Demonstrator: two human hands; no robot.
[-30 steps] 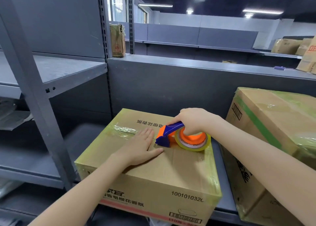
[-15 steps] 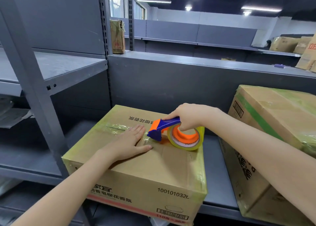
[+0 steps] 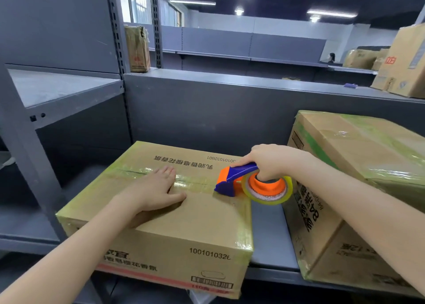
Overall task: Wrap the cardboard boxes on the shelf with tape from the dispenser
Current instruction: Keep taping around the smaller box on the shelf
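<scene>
A brown cardboard box (image 3: 190,225) with tape on its edges sits on the grey shelf (image 3: 269,239) in front of me. My left hand (image 3: 154,188) lies flat on its top, fingers straight, over the taped centre seam. My right hand (image 3: 271,161) grips the blue and orange tape dispenser (image 3: 250,184), whose blue nose touches the box top near its right edge. The clear tape roll hangs past that edge. A fresh shiny strip runs along the seam between my left hand and the dispenser.
A second, bigger taped box (image 3: 358,188) stands tilted on the shelf just to the right, close to the dispenser. Grey shelf uprights (image 3: 27,165) rise at left. More boxes (image 3: 404,62) sit on far shelves, one narrow box (image 3: 138,48) behind.
My right hand has drawn the dispenser rightward along the seam, from beside my left hand to the box's right edge. My left hand stays pressed on the top.
</scene>
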